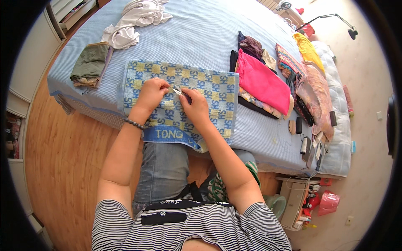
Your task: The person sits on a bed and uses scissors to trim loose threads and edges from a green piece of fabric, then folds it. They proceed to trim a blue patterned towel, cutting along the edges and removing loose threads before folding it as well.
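A blue and yellow patterned towel (217,85) lies flat on the near edge of the bed, its dark blue border hanging toward my lap. Over its middle, my right hand (195,107) grips a small pair of scissors (177,91) whose silver blades point up and left. My left hand (153,95), with a beaded bracelet on the wrist, is pinched closed just left of the blade tips. Whatever lies between its fingertips is too small to make out. Both hands hover close above the towel or rest on it; which, I cannot tell.
Left of the towel sits a folded green garment (92,62), with crumpled white cloth (140,21) beyond. To the right lie a folded pink garment (264,81) and more clothes. Small devices (307,146) lie near the bed's right corner, above a nightstand (293,205).
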A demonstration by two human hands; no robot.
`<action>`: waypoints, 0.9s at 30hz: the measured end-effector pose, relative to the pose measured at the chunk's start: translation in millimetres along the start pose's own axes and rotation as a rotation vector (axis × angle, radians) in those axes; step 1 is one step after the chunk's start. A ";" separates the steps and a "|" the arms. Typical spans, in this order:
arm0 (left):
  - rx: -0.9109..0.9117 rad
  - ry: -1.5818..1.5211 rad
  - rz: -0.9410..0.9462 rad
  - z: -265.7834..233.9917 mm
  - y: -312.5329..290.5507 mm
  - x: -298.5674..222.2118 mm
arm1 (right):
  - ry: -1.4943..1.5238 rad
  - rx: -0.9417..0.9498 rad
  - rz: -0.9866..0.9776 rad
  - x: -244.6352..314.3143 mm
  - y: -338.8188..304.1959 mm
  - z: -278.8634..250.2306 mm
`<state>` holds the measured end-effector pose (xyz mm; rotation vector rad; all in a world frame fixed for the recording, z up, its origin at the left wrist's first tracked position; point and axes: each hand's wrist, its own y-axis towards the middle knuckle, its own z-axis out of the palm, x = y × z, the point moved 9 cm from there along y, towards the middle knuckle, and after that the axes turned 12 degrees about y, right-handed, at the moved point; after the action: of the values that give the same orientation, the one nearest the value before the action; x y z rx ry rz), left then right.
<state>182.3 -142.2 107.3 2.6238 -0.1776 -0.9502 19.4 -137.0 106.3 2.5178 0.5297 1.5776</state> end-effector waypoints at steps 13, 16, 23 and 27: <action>0.151 -0.292 -0.287 8.7 -0.7 22.8 | -0.154 0.086 -0.085 16.8 2.0 12.5; 0.126 -0.372 -0.270 8.2 -3.9 24.4 | -0.234 0.104 -0.121 25.4 5.6 19.3; 0.074 -0.421 -0.262 7.2 -7.8 26.9 | -0.426 0.090 -0.251 40.7 9.0 35.6; 0.013 -0.402 -0.234 3.2 -10.6 23.0 | -0.512 0.099 -0.308 40.8 8.7 45.5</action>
<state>197.9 -138.5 87.4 2.4722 0.0285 -1.5558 78.0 -126.8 123.0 2.6056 0.8757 0.7805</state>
